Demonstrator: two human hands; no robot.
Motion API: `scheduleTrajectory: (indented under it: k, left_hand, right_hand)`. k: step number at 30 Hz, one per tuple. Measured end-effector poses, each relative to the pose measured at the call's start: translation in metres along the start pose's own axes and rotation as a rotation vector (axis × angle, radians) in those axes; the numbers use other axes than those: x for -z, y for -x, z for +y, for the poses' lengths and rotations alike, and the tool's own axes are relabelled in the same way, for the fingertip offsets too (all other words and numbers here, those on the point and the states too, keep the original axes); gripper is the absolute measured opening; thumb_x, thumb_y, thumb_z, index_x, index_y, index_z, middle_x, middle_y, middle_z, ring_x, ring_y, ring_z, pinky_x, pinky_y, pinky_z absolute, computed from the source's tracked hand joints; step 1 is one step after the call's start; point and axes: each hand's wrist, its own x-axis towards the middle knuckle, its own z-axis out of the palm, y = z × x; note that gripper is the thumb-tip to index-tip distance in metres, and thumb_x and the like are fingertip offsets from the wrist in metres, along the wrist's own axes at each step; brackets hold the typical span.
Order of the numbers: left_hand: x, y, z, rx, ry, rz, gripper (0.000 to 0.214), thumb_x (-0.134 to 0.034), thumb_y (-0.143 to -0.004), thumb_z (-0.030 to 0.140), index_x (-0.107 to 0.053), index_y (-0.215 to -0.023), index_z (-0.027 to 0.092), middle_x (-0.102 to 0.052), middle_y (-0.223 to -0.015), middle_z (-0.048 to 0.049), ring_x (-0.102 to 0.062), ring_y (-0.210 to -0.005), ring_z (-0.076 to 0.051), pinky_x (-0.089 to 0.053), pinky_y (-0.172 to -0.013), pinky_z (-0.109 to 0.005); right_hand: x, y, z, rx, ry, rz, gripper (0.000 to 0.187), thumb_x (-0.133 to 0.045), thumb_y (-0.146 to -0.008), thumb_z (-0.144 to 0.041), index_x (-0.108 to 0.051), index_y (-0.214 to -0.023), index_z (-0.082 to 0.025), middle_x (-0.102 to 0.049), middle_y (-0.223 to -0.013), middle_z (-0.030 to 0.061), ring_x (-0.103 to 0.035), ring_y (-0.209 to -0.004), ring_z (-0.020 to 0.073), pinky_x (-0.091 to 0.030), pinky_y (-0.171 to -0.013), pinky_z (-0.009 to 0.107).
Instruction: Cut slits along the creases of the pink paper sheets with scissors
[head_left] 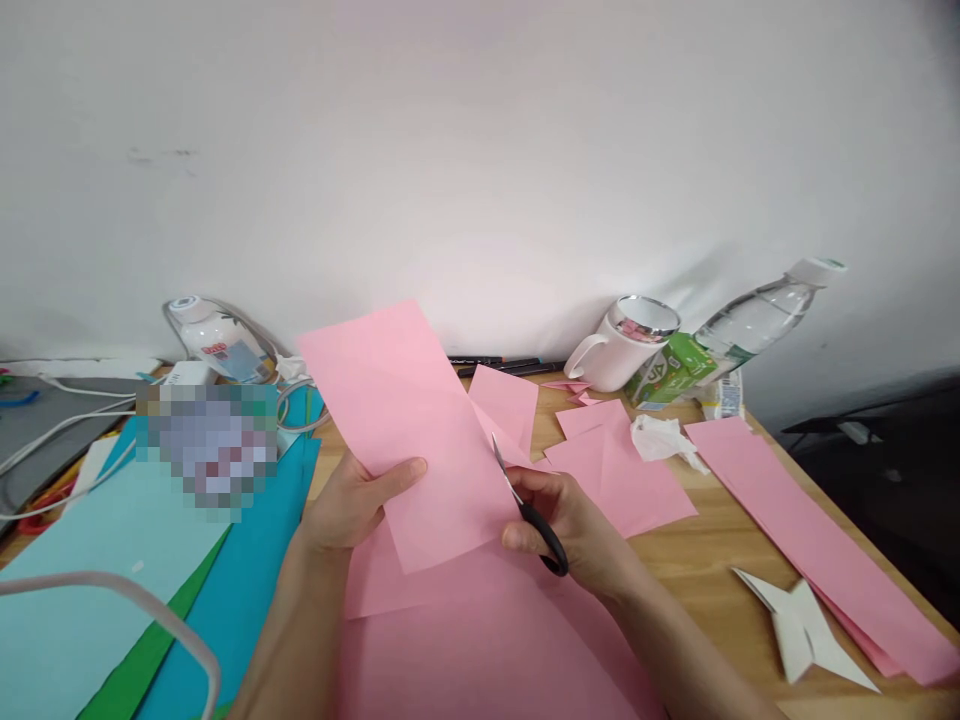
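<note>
A pink sheet of paper [409,420] is held up in front of me, tilted. My left hand [364,500] grips its lower left edge, thumb lying on the front face and the other fingers hidden behind. In my right hand [559,520] is a pair of scissors [534,515] with black handles. Their blades point up and to the left along the sheet's right edge; whether they bite into the paper I cannot tell. Below both hands lies a larger pink sheet [480,650], and more pink pieces [607,465] are spread behind the right hand.
Blue and green sheets [255,570] lie at left, beside cables and a blurred object [214,440]. A bottle [225,340], a white mug [619,345], a green carton [671,370] and a clear bottle [765,315] stand along the wall. Pink strips [810,530] and a folded paper star [802,625] lie at right.
</note>
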Motion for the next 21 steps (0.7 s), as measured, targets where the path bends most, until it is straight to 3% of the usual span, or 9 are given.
scheduleTrajectory:
  k: [21]
  left_hand:
    - [0.0004, -0.0023, -0.0035, -0.003, -0.005, -0.006, 0.039, -0.073, -0.068, 0.027, -0.065, -0.106, 0.019, -0.068, -0.111, -0.0089, -0.062, -0.102, -0.029, -0.053, -0.081, -0.039]
  right_hand:
    - [0.0015, -0.0013, 0.0034, 0.007, 0.038, 0.003, 0.033, -0.077, -0.066, -0.038, -0.069, -0.089, -0.015, -0.063, -0.076, 0.0027, -0.056, -0.068, 0.0151, -0.046, -0.063, 0.027]
